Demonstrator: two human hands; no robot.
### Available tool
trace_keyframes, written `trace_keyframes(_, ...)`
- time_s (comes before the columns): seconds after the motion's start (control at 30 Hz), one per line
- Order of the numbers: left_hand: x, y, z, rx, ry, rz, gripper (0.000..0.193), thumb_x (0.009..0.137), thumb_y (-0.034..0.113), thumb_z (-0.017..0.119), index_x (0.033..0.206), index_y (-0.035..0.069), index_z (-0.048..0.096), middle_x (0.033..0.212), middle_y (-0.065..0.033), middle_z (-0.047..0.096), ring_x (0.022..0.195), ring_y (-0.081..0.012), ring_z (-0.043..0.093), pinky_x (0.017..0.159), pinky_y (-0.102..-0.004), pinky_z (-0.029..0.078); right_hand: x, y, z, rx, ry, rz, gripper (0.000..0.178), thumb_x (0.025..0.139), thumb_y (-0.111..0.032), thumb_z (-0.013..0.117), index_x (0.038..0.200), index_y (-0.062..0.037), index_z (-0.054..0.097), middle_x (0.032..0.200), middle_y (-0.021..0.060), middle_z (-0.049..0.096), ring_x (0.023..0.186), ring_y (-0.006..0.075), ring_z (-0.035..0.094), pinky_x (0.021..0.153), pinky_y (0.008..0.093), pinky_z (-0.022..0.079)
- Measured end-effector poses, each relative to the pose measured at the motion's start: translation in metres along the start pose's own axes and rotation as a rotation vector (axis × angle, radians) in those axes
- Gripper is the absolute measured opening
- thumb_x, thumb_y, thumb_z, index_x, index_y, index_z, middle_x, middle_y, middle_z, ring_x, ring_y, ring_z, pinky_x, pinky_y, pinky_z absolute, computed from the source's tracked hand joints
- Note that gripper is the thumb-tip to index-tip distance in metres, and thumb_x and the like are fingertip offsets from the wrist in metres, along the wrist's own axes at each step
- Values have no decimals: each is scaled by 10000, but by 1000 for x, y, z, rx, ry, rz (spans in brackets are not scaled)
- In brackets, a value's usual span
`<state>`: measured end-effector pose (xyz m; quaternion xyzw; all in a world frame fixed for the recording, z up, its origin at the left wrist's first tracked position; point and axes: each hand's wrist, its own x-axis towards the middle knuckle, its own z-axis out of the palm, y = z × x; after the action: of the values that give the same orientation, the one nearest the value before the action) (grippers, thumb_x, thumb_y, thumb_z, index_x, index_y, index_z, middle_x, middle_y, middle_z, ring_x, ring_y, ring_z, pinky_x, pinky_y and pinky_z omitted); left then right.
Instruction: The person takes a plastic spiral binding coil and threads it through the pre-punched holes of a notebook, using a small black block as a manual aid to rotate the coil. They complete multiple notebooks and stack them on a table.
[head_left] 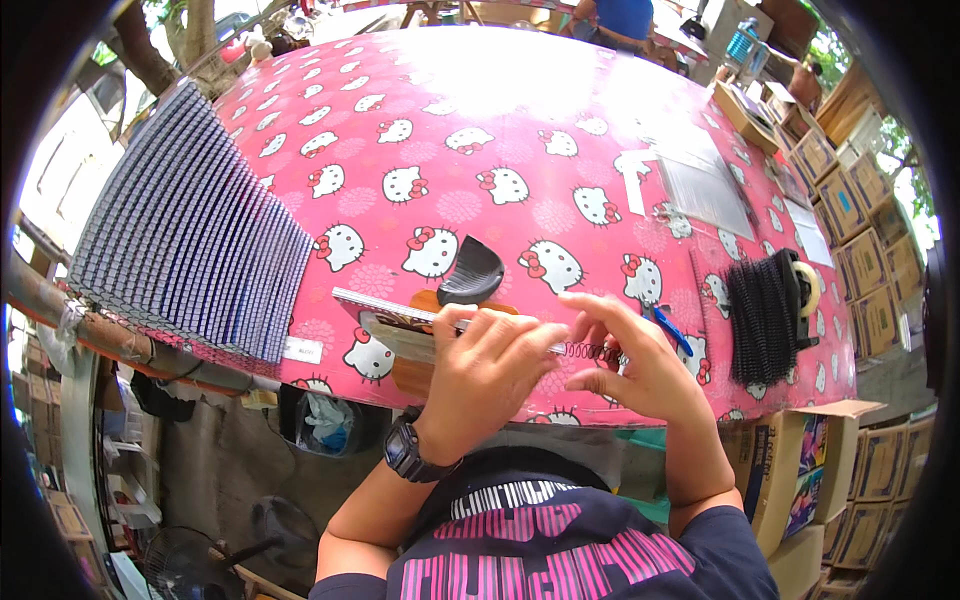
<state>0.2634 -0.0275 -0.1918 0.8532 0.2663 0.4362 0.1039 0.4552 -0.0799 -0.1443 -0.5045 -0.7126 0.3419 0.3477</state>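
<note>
The left hand (487, 365) is clamped over the edge of a thin booklet (395, 322), pinning it flat at the near edge of the table. The right hand (635, 365) sits just beside it, its fingers pinched on the end of a thin wire spiral (592, 351) that runs along the booklet's edge between the two hands. This looks like the binding step, with the coil partly fed along the holes (the holes themselves are too small to make out). The next move probably calls for a steady twist from the right fingers while the left keeps the pages from shifting.

Just beyond the left hand lies a curved black piece (470, 272) on a brown board (430, 300). Beside the right hand is a blue-handled tool (670, 328), and further right a bundle of black coils (762, 318) with a roll of tape (806, 288) against it. Well to the left of the left hand, a long fanned stack of bound dark booklets (190, 235) leans across the table edge.

The table wears a pink cloth with white cartoon cats (440, 180). Far beyond the right hand lie clear sheets (700, 185), and cardboard boxes (855, 235) line that side. Another person (620, 20) stands at the far end, outdoors among trees.
</note>
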Motion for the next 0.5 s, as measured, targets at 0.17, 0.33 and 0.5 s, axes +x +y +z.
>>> trace_keyframes(0.17, 1, 0, -6, 90, -96, 7, 154, 789, 222, 684, 927, 177, 633, 845, 54, 570, 834, -132, 551, 863, -403, 263, 23, 15, -19, 140, -215, 112, 402, 854, -18, 611, 1243, -64, 520, 787, 49, 632, 739, 110, 619, 628, 248, 486)
trace_keyframes(0.33, 10, 8, -8, 62, -85, -20, 97, 803, 224, 663, 881, 182, 621, 814, 49, 571, 831, -134, 552, 888, -412, 246, 104, 71, 2, -268, -173, -46, 577, 771, -115, 708, 1304, -86, 492, 1237, 165, 557, 1128, 247, 546, 911, 380, 470)
trace_keyframes(0.5, 14, 9, -3, 85, -30, -4, 90, 817, 240, 655, 868, 177, 618, 798, 42, 577, 838, -143, 553, 891, -430, 255, 134, 118, 63, -682, -217, -120, 718, 716, -384, 712, 1348, -189, 434, 1440, 233, 318, 1282, 414, 360, 1016, 520, 358)
